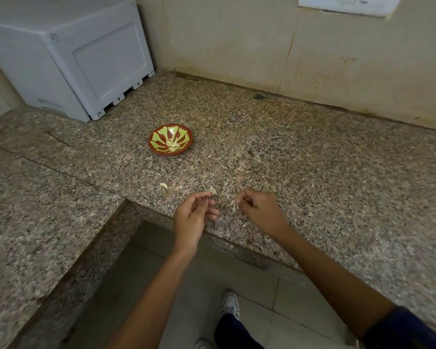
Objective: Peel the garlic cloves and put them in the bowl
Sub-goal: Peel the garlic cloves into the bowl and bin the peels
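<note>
Garlic clove, small and pale (212,191), sits pinched at the left hand's (195,212) fingertips, just below frame centre, while the right hand (258,210) beside it pinches a papery white scrap of skin (232,204). Another loose clove (164,185) lies on the speckled granite counter (312,167); peeled cloves (173,144) rest in the red-and-green patterned bowl (171,142), left of centre.

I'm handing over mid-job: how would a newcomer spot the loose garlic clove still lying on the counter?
Start at the granite counter and find the red bowl with the yellow-green pattern near its middle. Come toward the counter's front edge from the bowl, just beyond and outward of the left hand. The loose garlic clove lies there alone, a small pale crescent, plumper than the thin skin flakes near the right hand.
</note>
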